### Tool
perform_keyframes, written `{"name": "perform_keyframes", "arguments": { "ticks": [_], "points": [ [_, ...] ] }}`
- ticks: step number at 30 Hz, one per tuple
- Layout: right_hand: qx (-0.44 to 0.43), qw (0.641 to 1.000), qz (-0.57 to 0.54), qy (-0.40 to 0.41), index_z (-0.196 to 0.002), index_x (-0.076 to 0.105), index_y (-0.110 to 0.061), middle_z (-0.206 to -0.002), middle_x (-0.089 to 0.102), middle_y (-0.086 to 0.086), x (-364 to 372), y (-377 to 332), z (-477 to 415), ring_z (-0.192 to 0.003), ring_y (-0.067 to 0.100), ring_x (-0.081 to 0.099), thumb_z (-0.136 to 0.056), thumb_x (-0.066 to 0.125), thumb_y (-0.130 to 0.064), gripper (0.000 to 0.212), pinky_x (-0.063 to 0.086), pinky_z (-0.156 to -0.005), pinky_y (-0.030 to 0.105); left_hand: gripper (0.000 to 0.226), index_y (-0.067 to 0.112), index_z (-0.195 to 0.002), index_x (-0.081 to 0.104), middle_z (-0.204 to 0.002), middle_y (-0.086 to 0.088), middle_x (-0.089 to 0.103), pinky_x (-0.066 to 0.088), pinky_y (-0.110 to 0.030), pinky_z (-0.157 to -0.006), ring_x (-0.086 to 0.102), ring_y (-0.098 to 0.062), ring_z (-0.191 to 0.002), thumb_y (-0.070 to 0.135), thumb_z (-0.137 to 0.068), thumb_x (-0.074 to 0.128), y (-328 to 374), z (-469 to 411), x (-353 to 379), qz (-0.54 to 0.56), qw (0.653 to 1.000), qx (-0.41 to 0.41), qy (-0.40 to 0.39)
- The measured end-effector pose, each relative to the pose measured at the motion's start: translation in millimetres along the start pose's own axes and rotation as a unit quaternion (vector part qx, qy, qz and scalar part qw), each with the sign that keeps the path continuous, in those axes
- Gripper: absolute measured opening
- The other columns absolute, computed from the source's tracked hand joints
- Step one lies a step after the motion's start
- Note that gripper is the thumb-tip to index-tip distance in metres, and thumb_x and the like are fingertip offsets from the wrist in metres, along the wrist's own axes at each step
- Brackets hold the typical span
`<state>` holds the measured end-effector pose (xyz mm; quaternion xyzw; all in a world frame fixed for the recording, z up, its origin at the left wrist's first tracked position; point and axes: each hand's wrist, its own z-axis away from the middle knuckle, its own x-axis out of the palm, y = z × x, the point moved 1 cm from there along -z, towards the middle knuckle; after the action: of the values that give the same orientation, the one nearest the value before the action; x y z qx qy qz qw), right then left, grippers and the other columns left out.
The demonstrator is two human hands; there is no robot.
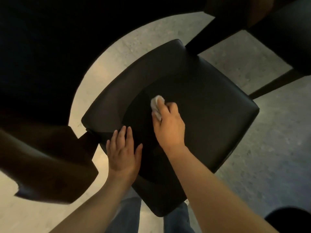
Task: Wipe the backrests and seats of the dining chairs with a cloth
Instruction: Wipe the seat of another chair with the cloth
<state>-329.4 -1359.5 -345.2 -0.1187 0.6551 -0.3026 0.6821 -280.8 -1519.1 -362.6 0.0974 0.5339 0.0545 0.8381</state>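
Observation:
A dark padded dining chair (210, 115) fills the middle of the view, seen from above, with its curved backrest (127, 81) toward the upper left. My right hand (168, 125) grips a small white cloth (156, 105) and presses it on the seat close to the backrest. My left hand (122, 152) lies flat with straight fingers on the seat's near left edge. Most of the cloth is hidden under my fingers.
A round dark table (42, 56) covers the upper left. Another dark chair (42, 165) stands at the left, and a third chair (277, 31) at the upper right. Pale speckled floor (269, 157) shows around them. My jeans (124, 216) are below the seat.

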Motion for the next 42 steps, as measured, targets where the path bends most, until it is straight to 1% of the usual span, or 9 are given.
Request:
{"name": "perform_keyframes", "arguments": {
  "ticks": [7, 11, 17, 23, 27, 29, 34, 38, 42],
  "points": [
    [-0.082, 0.984, 0.113, -0.109, -0.148, 0.031, -0.029, -0.137, 0.031, 0.009, 46.9, -16.5, -56.5, -0.117, 0.023, 0.040, -0.091, 0.061, -0.029, 0.064, 0.051, -0.080, 0.032, 0.064, 0.015, -0.152, 0.027, -0.158, -0.007, 0.025, 0.016, -0.046, -0.119, 0.014, -0.028, -0.147, 0.047, -0.097, 0.039, -4.7, -10.7, 6.4, 0.024, 0.999, -0.023, 0.013],
    [-0.096, 0.973, 0.173, -0.117, -0.146, 0.031, -0.029, -0.133, 0.031, 0.009, 43.6, 2.4, -51.0, -0.108, 0.024, 0.045, -0.082, 0.070, -0.020, 0.075, 0.045, -0.072, 0.030, 0.064, 0.017, -0.152, 0.025, -0.160, -0.007, 0.020, 0.010, -0.046, -0.119, 0.010, -0.028, -0.148, 0.047, -0.098, 0.037, -4.0, -10.5, 11.0, 0.012, 1.000, -0.018, 0.002],
    [0.024, 0.995, 0.086, -0.035, -0.135, 0.049, -0.020, -0.122, 0.045, 0.013, -14.6, 79.2, -8.8, -0.091, 0.031, 0.056, -0.090, 0.055, -0.009, 0.046, 0.045, -0.071, 0.038, 0.068, 0.021, -0.155, 0.011, -0.162, -0.003, 0.006, 0.004, -0.045, -0.120, -0.001, -0.025, -0.149, 0.053, -0.095, 0.017, 11.2, -9.9, 8.9, 0.001, 1.000, 0.003, -0.017],
    [0.242, 0.960, 0.087, 0.110, -0.134, 0.044, -0.028, -0.123, 0.041, 0.007, -70.6, 141.9, 49.2, -0.099, 0.026, 0.055, -0.093, 0.055, -0.020, 0.043, 0.043, -0.075, 0.032, 0.066, 0.021, -0.155, 0.006, -0.162, -0.003, 0.004, 0.002, -0.045, -0.121, -0.005, -0.023, -0.149, 0.051, -0.097, 0.019, 44.3, -7.3, 10.3, 0.003, 0.999, 0.045, -0.023],
    [0.063, 0.992, 0.104, 0.033, -0.140, 0.037, -0.031, -0.126, 0.041, 0.006, -38.4, 92.7, 52.3, -0.103, 0.022, 0.053, -0.090, 0.058, -0.026, 0.054, 0.053, -0.072, 0.036, 0.064, 0.021, -0.155, 0.010, -0.162, -0.003, 0.007, 0.003, -0.047, -0.121, -0.004, -0.022, -0.149, 0.049, -0.098, 0.023, 61.5, -4.0, 14.0, 0.015, 0.997, 0.064, -0.026],
    [0.048, 0.990, 0.135, 0.005, -0.143, 0.034, -0.029, -0.132, 0.038, 0.008, -25.2, 91.3, 54.3, -0.111, 0.025, 0.050, -0.088, 0.064, -0.025, 0.063, 0.053, -0.072, 0.037, 0.064, 0.020, -0.154, 0.012, -0.161, -0.003, 0.010, 0.005, -0.047, -0.121, -0.002, -0.022, -0.149, 0.048, -0.098, 0.023, 67.3, -2.5, 15.3, 0.015, 0.997, 0.074, -0.022],
    [0.140, 0.982, 0.103, 0.072, -0.136, 0.048, -0.026, -0.127, 0.046, 0.007, -58.0, 173.3, 79.4, -0.102, 0.028, 0.055, -0.085, 0.055, -0.017, 0.052, 0.045, -0.074, 0.032, 0.067, 0.022, -0.154, 0.011, -0.161, -0.001, 0.011, 0.006, -0.047, -0.121, -0.003, -0.021, -0.149, 0.051, -0.095, 0.020, 81.1, 2.4, 16.9, 0.013, 0.994, 0.108, -0.030],
    [0.353, 0.925, 0.031, 0.139, -0.130, 0.056, -0.018, -0.119, 0.047, 0.018, -92.0, 227.1, 95.9, -0.089, 0.039, 0.058, -0.087, 0.056, -0.007, 0.044, 0.045, -0.076, 0.038, 0.066, 0.023, -0.154, 0.010, -0.161, -0.001, 0.010, 0.007, -0.048, -0.120, -0.002, -0.022, -0.149, 0.051, -0.095, 0.022, 101.0, 5.0, 18.0, 0.005, 0.992, 0.123, -0.033],
    [0.179, 0.974, 0.048, 0.127, -0.135, 0.048, -0.026, -0.120, 0.049, 0.007, -90.5, 185.9, 81.9, -0.095, 0.023, 0.056, -0.090, 0.056, -0.020, 0.045, 0.053, -0.074, 0.036, 0.067, 0.024, -0.154, 0.008, -0.161, -0.001, 0.008, 0.006, -0.047, -0.120, -0.002, -0.021, -0.148, 0.051, -0.094, 0.021, 122.0, 4.9, 20.8, -0.008, 0.989, 0.141, -0.040]
  ]
}}
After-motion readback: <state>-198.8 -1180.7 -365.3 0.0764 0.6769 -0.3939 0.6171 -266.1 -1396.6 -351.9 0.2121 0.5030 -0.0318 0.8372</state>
